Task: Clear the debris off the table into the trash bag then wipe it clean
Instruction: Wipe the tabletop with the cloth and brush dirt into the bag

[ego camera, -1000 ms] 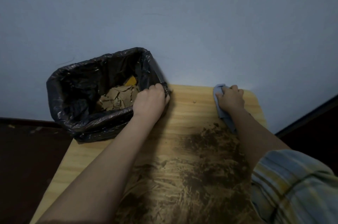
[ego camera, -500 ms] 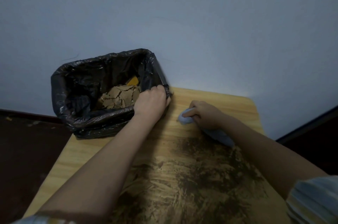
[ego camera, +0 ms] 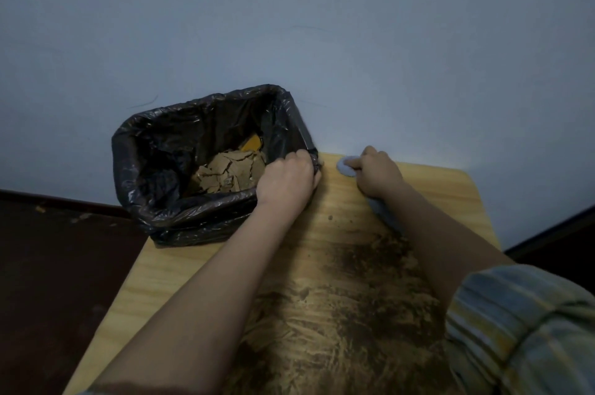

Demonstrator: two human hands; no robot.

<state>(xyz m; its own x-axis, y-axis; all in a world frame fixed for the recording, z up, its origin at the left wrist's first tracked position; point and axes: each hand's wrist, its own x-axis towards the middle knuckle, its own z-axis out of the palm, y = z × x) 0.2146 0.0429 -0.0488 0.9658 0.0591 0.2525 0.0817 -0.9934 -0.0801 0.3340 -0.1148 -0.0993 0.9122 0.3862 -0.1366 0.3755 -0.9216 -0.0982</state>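
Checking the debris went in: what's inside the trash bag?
Inside the trash bag lie brown broken pieces and a yellow-orange scrap. The left hand gripping the rim hides the near corner.

The wooden table stands against the wall. Brown dirt is smeared over its middle and near part. A pale cloth lies at the far edge. A bag overlaps the far left corner.
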